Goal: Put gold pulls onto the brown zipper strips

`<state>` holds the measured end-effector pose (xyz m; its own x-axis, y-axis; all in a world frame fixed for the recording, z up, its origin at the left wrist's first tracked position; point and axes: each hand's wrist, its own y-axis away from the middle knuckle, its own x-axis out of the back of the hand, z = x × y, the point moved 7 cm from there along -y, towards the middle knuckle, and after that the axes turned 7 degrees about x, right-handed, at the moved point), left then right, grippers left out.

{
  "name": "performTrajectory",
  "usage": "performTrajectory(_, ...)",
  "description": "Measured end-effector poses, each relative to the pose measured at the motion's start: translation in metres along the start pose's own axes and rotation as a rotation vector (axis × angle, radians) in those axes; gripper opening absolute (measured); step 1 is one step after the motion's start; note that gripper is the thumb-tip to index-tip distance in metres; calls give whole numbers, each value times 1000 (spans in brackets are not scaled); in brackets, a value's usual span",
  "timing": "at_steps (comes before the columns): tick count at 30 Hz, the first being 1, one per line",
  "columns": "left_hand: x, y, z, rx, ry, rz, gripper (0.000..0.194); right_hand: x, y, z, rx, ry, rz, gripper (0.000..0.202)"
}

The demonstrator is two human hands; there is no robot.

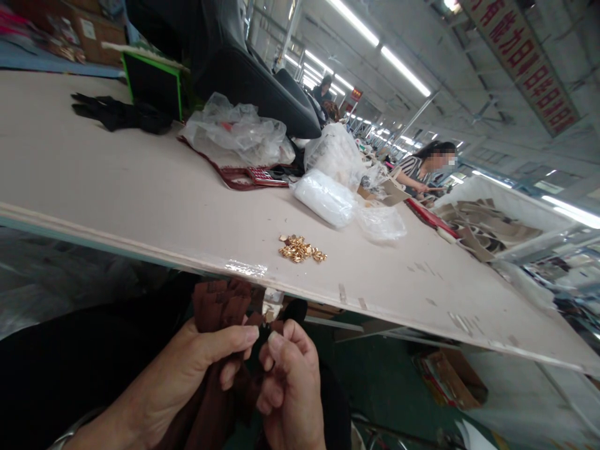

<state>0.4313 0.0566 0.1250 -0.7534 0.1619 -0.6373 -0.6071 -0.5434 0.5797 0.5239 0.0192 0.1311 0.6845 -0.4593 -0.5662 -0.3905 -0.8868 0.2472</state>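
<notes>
My left hand (206,356) is closed round a bundle of brown zipper tapes (220,303), their folded ends standing up above the fingers and long tails hanging below. Thumb and fingertips of my right hand (293,375) pinch a short brown tape end, close beside the left thumb. Just above the fingertips, a pale metal holder (272,303) at the table's edge has a small gold piece at its lower tip, touching or almost touching the tape. On the tabletop beyond lies a pile of small gold zipper sliders (300,249).
Clear plastic bags (328,197) lie on the beige table (140,187) beyond the sliders. Black cloth (122,114), a green-edged box (154,81) and a black bag (253,75) are at the left. Another person (422,169) works further right; a cardboard box (454,378) sits below.
</notes>
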Motion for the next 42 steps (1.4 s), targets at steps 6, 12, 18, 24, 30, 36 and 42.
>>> performTrajectory(6, -3, -7, -1, 24, 10, -57, 27, -4, -2, -2, -9, -23, -19, 42)
performTrajectory(12, -12, -6, 2, 3, 18, -96, 30, -9, -6, -5, 22, -21, -43, 40)
performTrajectory(18, -9, -6, 4, -20, -26, -51, 29, -7, -8, -6, 10, -9, -47, 38)
performTrajectory(24, -3, -6, 3, -51, -78, 27, 27, 0, -9, -6, -31, 17, -43, 36)
performTrajectory(30, -9, -3, 7, -82, -90, -5, 32, -4, -12, -10, -21, 48, -73, 33)
performTrajectory(36, -11, 1, 11, -91, -77, 46, 27, -7, -14, -7, -21, 42, -76, 31)
performTrajectory(42, -7, -6, 8, -98, -77, 65, 29, -9, -12, -10, -7, 49, -50, 32)
